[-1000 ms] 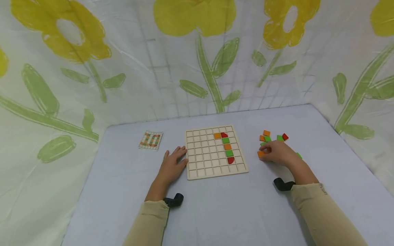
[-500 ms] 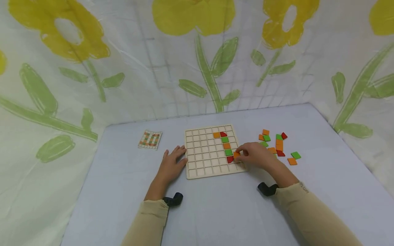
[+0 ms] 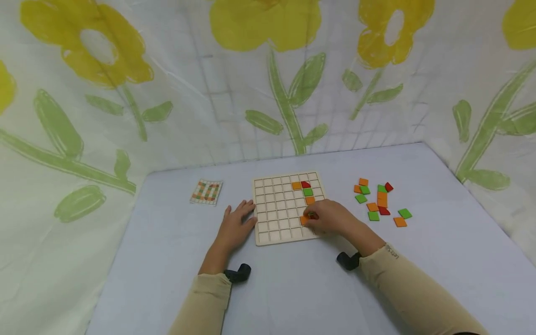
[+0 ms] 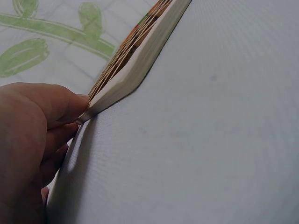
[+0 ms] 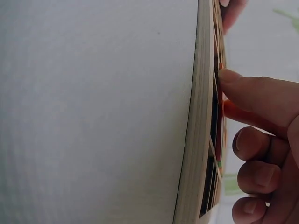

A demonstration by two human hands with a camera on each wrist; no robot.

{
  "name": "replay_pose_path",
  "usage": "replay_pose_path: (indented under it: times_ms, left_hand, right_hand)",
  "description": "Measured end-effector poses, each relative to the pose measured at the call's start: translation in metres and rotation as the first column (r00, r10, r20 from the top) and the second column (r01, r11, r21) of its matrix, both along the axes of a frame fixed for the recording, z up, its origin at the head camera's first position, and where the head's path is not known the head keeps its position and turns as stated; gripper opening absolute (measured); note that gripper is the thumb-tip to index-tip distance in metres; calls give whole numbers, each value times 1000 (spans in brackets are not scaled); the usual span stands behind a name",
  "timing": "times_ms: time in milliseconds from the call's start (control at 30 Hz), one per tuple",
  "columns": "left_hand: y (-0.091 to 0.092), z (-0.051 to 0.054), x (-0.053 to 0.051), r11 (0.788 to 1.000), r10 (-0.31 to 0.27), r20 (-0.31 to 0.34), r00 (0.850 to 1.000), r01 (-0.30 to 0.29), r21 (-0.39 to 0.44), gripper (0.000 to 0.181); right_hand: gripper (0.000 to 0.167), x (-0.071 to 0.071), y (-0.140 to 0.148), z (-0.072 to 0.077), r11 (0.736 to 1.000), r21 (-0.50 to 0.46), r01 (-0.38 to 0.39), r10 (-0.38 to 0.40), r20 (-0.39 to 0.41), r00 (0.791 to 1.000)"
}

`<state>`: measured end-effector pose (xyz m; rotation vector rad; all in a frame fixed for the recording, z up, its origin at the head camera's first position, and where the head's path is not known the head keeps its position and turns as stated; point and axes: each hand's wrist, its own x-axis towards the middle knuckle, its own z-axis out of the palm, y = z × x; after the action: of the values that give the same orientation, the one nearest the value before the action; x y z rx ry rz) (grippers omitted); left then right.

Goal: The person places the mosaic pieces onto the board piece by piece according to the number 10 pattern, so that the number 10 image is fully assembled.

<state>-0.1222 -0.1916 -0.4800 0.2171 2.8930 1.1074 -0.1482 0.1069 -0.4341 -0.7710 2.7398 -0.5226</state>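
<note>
A wooden grid board lies on the table. Along its upper right part runs a line of tiles: an orange square, a red rounded piece, a green square and another orange square. My right hand pinches an orange square tile at the lower right of the grid and hides the pieces beneath it. In the right wrist view, the thumb touches that tile at board level. My left hand rests flat, its fingertips and thumb against the board's left edge.
A small pattern card with coloured squares lies left of the board. Loose orange, green and red tiles are scattered to the right. A flower-printed cloth hangs behind the table.
My right hand has carried the orange tile from the scattered pieces leftward, over the board's right edge, to the lower right of the grid. My left hand has stayed at the board's edge.
</note>
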Motion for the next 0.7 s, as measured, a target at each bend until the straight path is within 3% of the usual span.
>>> replay_pose_path:
  times_ms: [133, 267, 400, 600, 700]
  left_hand:
    - [-1, 0, -1, 1000, -4, -7, 1000, 4, -7, 48]
    - [0, -2, -1, 1000, -2, -3, 1000, 2, 2, 48]
    - [0, -2, -1, 1000, 1, -1, 1000, -1, 4, 49]
    - [-1, 0, -1, 1000, -5, -4, 1000, 5, -4, 48]
    - [-1, 0, -1, 1000, -5, -2, 1000, 5, -4, 48]
  right_hand:
    - [21, -1, 4, 0, 1000, -12, 4, -4, -5, 1000]
    - [21, -4, 17, 2, 996, -36, 83, -81, 52, 995]
    - [28, -10, 43, 4, 975, -49, 217, -211, 93, 973]
    - [44, -19, 93, 8, 925, -29, 379, -379, -7, 925]
    - [60, -22, 110, 11, 904, -9, 428, -428, 3, 904]
